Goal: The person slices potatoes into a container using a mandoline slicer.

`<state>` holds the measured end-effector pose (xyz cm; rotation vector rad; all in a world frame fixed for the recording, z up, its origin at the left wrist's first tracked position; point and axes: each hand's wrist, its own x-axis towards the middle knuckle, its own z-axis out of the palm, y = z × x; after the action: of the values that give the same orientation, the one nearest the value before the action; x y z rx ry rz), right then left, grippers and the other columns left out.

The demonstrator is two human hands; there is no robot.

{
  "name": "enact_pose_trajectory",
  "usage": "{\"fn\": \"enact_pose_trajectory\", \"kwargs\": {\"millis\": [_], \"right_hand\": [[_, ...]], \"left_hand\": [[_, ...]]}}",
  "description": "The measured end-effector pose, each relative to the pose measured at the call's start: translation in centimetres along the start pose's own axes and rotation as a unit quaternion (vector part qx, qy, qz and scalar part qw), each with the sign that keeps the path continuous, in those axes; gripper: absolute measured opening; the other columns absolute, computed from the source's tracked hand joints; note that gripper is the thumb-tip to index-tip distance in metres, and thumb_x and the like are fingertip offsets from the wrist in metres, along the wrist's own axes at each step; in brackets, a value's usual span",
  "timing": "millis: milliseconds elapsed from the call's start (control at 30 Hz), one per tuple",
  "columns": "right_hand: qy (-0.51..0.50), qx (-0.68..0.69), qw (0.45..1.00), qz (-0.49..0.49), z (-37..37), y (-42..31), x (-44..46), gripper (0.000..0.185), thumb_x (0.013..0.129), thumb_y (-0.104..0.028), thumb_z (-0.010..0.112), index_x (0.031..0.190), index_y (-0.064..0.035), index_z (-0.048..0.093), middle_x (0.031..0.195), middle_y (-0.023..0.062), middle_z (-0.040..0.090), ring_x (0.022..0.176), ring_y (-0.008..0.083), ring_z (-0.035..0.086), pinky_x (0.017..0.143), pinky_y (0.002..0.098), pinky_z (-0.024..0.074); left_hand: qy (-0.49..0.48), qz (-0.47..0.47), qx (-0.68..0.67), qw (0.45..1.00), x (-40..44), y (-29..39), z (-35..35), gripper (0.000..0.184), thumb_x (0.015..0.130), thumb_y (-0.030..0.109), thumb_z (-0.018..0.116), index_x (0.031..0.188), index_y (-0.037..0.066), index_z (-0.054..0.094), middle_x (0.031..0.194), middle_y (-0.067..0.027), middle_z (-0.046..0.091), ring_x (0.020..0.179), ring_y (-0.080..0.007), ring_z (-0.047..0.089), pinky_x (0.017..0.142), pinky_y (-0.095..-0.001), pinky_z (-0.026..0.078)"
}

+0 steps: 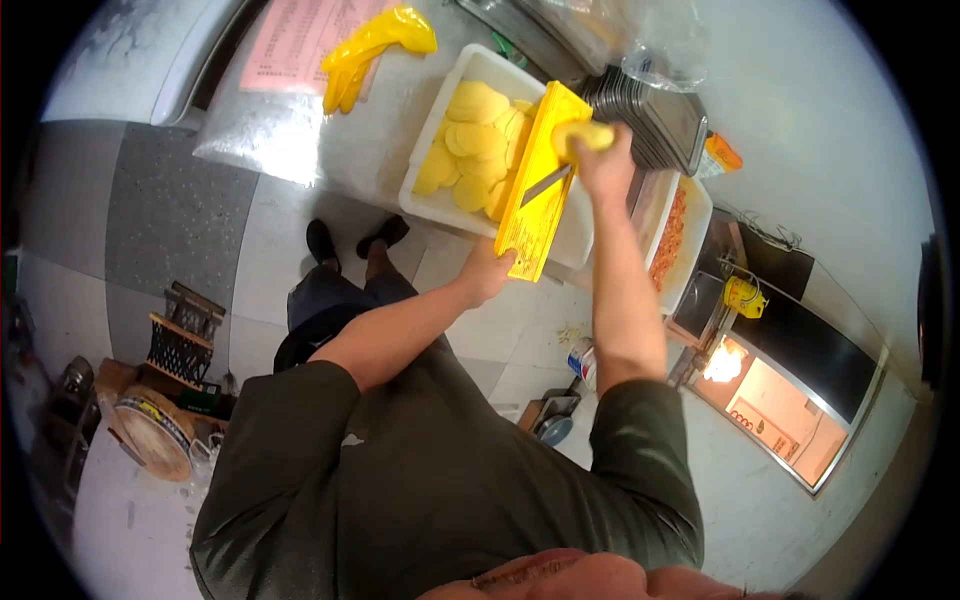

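My left hand (487,274) is closed round the near end of a yellow slicer board (541,212), which lies slanted over a white tub. My right hand (606,165) holds a peeled yellow potato (583,139) against the board's upper part, just above its slanted blade (547,186). The potato is slightly blurred. Many thin yellow slices (480,140) lie piled in the white tub (410,187), to the left of the board.
Yellow gloves (378,50) and a pink sheet (290,45) lie on the metal table (245,130). Stacked dark trays (655,120) stand right of the board. Beyond my right arm is a container of reddish food (668,240). A flame (724,360) burns farther right.
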<state>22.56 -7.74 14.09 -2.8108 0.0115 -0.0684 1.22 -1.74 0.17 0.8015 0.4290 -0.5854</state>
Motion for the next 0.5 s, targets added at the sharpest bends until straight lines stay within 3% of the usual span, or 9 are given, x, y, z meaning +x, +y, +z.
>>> {"fn": "enact_pose_trajectory", "kwargs": {"millis": [200,267,367,400,500], "right_hand": [[-0.029,-0.007,0.999,0.027,-2.2,0.8,-16.2,0.069,0.077,-0.029,0.080,0.130,0.0018,0.050,0.114,0.0279,0.063,0.105,0.0419,0.063,0.090,0.0450,0.0506],[-0.039,0.010,0.998,0.039,-2.3,0.9,-17.7,0.070,0.076,-0.030,0.080,0.130,0.0023,0.050,0.117,0.0270,0.061,0.107,0.0423,0.061,0.093,0.0455,0.0492],[0.002,-0.035,0.999,-0.007,-1.2,1.3,-14.1,0.071,0.076,-0.031,0.081,0.130,0.0028,0.050,0.119,0.0265,0.060,0.108,0.0425,0.061,0.094,0.0456,0.0488],[-0.007,-0.024,0.999,0.021,-0.9,0.6,-11.6,0.070,0.076,-0.031,0.081,0.129,0.0028,0.051,0.118,0.0262,0.061,0.108,0.0425,0.061,0.095,0.0453,0.0483],[0.028,-0.014,0.999,-0.034,0.6,1.2,-2.9,0.065,0.073,-0.029,0.081,0.123,0.0033,0.055,0.111,0.0258,0.065,0.103,0.0417,0.064,0.089,0.0447,0.0511]], "left_hand": [[-0.031,0.007,-0.045,0.998,-1.8,2.6,0.0,0.034,0.099,0.009,0.052,0.129,-0.004,0.043,0.120,-0.0143,0.061,0.105,-0.0237,0.066,0.085,-0.0380,0.058],[-0.027,0.006,-0.032,0.999,-1.7,3.1,-0.2,0.034,0.099,0.009,0.052,0.129,-0.003,0.043,0.119,-0.0140,0.061,0.105,-0.0235,0.066,0.086,-0.0380,0.058],[-0.035,0.000,-0.026,0.999,-1.8,2.3,-0.1,0.033,0.099,0.009,0.052,0.129,-0.004,0.043,0.119,-0.0141,0.061,0.105,-0.0236,0.065,0.087,-0.0376,0.058],[-0.036,0.000,-0.025,0.999,-1.7,2.2,-0.3,0.033,0.099,0.009,0.052,0.128,-0.004,0.043,0.119,-0.0143,0.061,0.105,-0.0237,0.065,0.088,-0.0374,0.058],[0.005,-0.012,-0.035,0.999,-2.4,3.1,0.2,0.032,0.099,0.009,0.053,0.125,-0.009,0.050,0.116,-0.0189,0.063,0.097,-0.0243,0.069,0.080,-0.0367,0.060]]}}
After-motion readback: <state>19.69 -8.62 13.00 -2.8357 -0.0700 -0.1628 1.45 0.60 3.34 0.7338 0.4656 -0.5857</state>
